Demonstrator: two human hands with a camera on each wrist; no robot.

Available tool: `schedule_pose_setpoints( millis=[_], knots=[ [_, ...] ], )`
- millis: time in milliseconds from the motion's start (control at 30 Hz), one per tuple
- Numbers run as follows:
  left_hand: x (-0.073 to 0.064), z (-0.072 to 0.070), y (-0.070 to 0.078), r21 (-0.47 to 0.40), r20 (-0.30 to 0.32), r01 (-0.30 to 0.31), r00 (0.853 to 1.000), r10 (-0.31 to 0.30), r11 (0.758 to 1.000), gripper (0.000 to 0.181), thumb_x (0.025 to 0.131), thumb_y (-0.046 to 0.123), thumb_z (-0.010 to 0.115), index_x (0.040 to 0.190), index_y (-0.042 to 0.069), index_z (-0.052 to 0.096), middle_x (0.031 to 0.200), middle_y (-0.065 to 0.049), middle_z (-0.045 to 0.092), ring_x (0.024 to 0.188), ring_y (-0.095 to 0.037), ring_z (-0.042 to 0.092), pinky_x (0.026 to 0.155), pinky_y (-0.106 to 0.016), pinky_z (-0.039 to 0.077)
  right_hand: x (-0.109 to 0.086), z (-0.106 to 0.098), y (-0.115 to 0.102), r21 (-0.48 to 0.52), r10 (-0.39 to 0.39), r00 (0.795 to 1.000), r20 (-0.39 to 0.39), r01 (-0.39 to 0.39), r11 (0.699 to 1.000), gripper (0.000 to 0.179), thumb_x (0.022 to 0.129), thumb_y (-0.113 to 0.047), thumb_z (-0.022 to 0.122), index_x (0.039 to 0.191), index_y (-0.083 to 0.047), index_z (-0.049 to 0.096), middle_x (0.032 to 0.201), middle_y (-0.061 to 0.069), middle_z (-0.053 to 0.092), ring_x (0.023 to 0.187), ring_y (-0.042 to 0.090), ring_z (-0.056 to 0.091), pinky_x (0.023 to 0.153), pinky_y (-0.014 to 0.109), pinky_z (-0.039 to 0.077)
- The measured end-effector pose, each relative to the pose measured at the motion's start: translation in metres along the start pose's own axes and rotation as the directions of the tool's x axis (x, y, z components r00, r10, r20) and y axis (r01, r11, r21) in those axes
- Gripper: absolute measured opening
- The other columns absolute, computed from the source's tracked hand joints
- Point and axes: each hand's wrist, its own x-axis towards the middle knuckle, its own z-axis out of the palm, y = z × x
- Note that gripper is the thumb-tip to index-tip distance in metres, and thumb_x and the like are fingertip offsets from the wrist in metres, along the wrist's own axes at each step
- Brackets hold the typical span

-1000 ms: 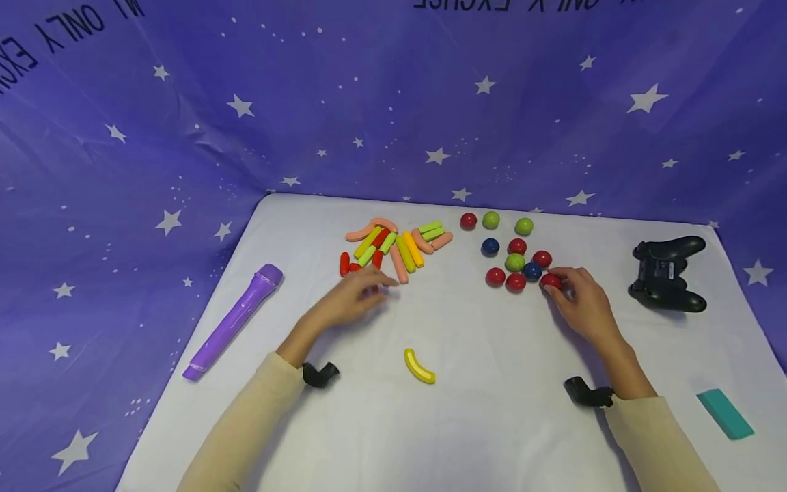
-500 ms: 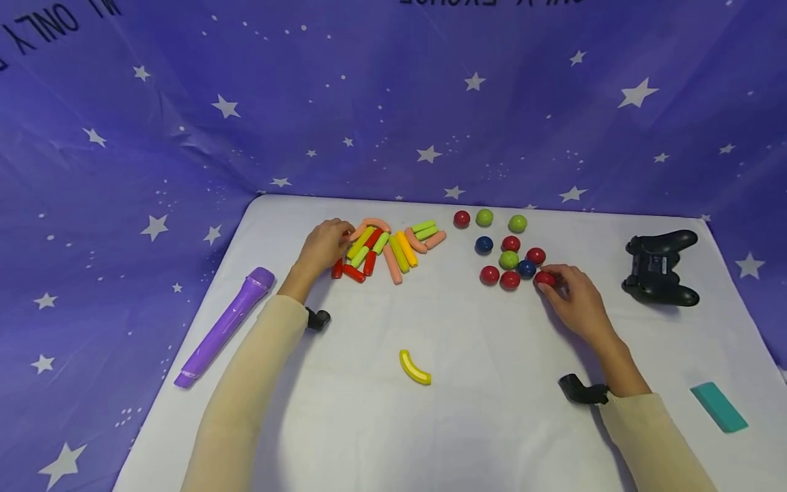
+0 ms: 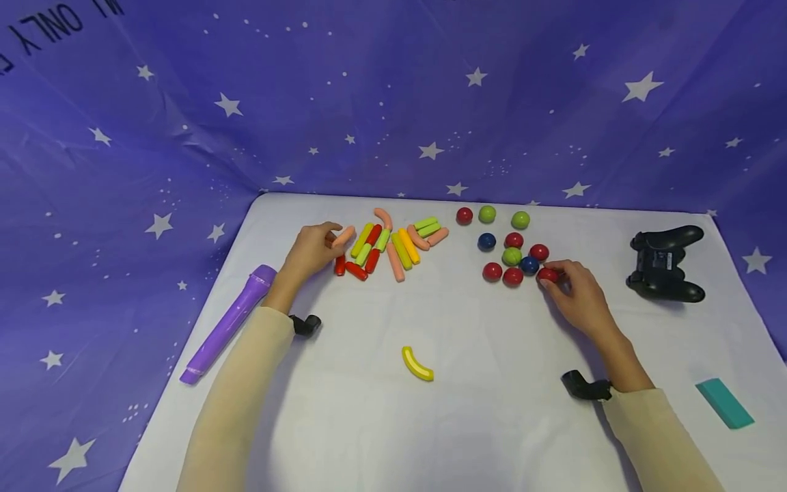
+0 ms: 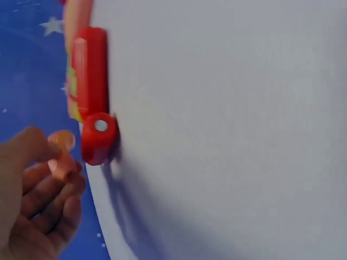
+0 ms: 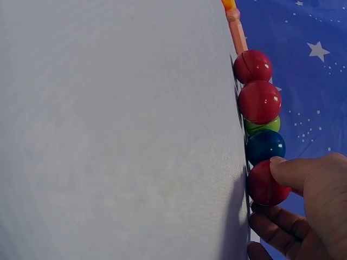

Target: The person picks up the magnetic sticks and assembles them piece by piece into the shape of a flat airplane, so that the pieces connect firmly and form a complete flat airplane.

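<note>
In the head view my left hand [image 3: 309,251] pinches a salmon-pink curved piece [image 3: 345,236] at the left end of a group of coloured stick pieces. Two red sticks [image 3: 356,271] lie just below it, one partly behind the fingers. A second curved pink piece [image 3: 384,218] lies at the back of that group. My right hand [image 3: 581,301] holds a red ball [image 5: 267,184] between thumb and fingers. That ball rests at the right end of a cluster, beside a dark blue ball [image 5: 265,147]. Several red, green and blue balls make up the cluster.
A yellow curved piece [image 3: 417,364] lies alone mid-table. At the left is a purple microphone-shaped tube [image 3: 229,325]. A black game controller [image 3: 665,264] and a teal block [image 3: 725,404] lie at the right. A starry purple cloth [image 3: 393,102] hangs behind the white table [image 3: 479,424].
My left hand moved left and back to the stick group, gripped the curved pink piece and lifted it away leftward. My right hand stayed at the same red ball.
</note>
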Motion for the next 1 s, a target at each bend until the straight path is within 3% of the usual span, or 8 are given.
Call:
schedule_pose_setpoints(
  millis=[100, 233, 333, 467, 567, 667, 867, 1000],
  knots=[
    [-0.010, 0.000, 0.000, -0.224, 0.020, 0.052, 0.999, -0.048, 0.973, 0.045, 0.088, 0.018, 0.071, 0.130, 0.006, 0.061, 0.108, -0.015, 0.070, 0.094, -0.024, 0.067, 0.083, -0.038, 0.055, 0.000, 0.001, 0.001, 0.000, -0.002, 1.000, 0.002, 0.002, 1.000, 0.034, 0.095, -0.011, 0.062, 0.125, 0.002, 0.054, 0.111, 0.022, 0.056, 0.101, 0.036, 0.051, 0.086, 0.052, 0.042],
    [-0.026, 0.005, 0.012, -0.521, 0.103, 0.108, 0.993, -0.063, 0.847, 0.037, 0.088, 0.015, 0.072, 0.121, 0.002, 0.063, 0.106, -0.014, 0.070, 0.091, -0.019, 0.069, 0.080, -0.031, 0.055, 0.000, 0.000, 0.000, -0.005, -0.007, 1.000, 0.003, 0.007, 1.000, 0.034, 0.096, -0.011, 0.062, 0.126, 0.002, 0.054, 0.111, 0.023, 0.056, 0.101, 0.037, 0.051, 0.086, 0.053, 0.042],
    [-0.039, 0.017, 0.025, -0.654, 0.194, 0.138, 0.981, -0.012, 0.744, 0.038, 0.086, 0.010, 0.073, 0.119, -0.001, 0.058, 0.101, -0.013, 0.070, 0.086, -0.015, 0.069, 0.077, -0.027, 0.055, 0.001, -0.001, -0.001, -0.006, -0.005, 1.000, 0.007, 0.005, 1.000, 0.034, 0.096, -0.012, 0.061, 0.126, 0.002, 0.053, 0.112, 0.023, 0.055, 0.102, 0.037, 0.050, 0.087, 0.054, 0.042],
    [-0.057, 0.037, 0.037, -0.721, 0.276, 0.134, 0.955, 0.105, 0.680, 0.055, 0.086, 0.003, 0.072, 0.136, 0.004, 0.048, 0.102, -0.018, 0.067, 0.084, -0.017, 0.070, 0.077, -0.025, 0.055, 0.001, 0.000, -0.001, -0.008, -0.005, 1.000, 0.018, 0.005, 1.000, 0.035, 0.096, -0.012, 0.062, 0.126, 0.002, 0.053, 0.112, 0.024, 0.055, 0.102, 0.038, 0.049, 0.087, 0.054, 0.041],
    [-0.069, 0.049, 0.044, -0.712, 0.327, 0.118, 0.928, 0.179, 0.693, 0.054, 0.089, 0.001, 0.068, 0.139, 0.007, 0.050, 0.111, -0.023, 0.066, 0.088, -0.023, 0.072, 0.079, -0.028, 0.057, 0.001, 0.000, -0.001, -0.008, -0.013, 1.000, 0.025, 0.014, 1.000, 0.036, 0.096, -0.012, 0.062, 0.127, 0.002, 0.053, 0.112, 0.023, 0.055, 0.101, 0.037, 0.049, 0.086, 0.053, 0.041],
    [-0.078, 0.058, 0.051, -0.659, 0.347, 0.070, 0.912, 0.220, 0.749, 0.034, 0.093, 0.006, 0.065, 0.127, 0.004, 0.061, 0.112, -0.019, 0.067, 0.088, -0.024, 0.073, 0.079, -0.031, 0.058, 0.001, 0.000, -0.001, -0.016, -0.017, 1.000, 0.025, 0.017, 1.000, 0.035, 0.096, -0.012, 0.062, 0.127, 0.002, 0.053, 0.110, 0.022, 0.055, 0.099, 0.036, 0.049, 0.084, 0.050, 0.040],
    [-0.086, 0.069, 0.061, -0.483, 0.195, -0.086, 0.960, 0.203, 0.871, 0.011, 0.093, 0.016, 0.068, 0.103, 0.014, 0.073, 0.096, 0.000, 0.072, 0.083, -0.015, 0.062, 0.076, -0.025, 0.052, 0.000, -0.002, -0.002, -0.020, -0.015, 1.000, 0.020, 0.015, 1.000, 0.035, 0.096, -0.012, 0.062, 0.126, 0.002, 0.054, 0.107, 0.021, 0.056, 0.097, 0.035, 0.048, 0.081, 0.046, 0.038],
    [-0.094, 0.071, 0.066, -0.448, 0.143, -0.081, 0.976, 0.161, 0.890, 0.013, 0.090, 0.012, 0.071, 0.102, 0.014, 0.075, 0.102, 0.002, 0.070, 0.084, -0.014, 0.058, 0.076, -0.024, 0.049, 0.001, -0.002, -0.002, -0.018, -0.014, 0.999, 0.029, 0.014, 1.000, 0.035, 0.096, -0.013, 0.061, 0.127, 0.002, 0.054, 0.108, 0.022, 0.055, 0.098, 0.035, 0.048, 0.082, 0.047, 0.039]
  ],
)
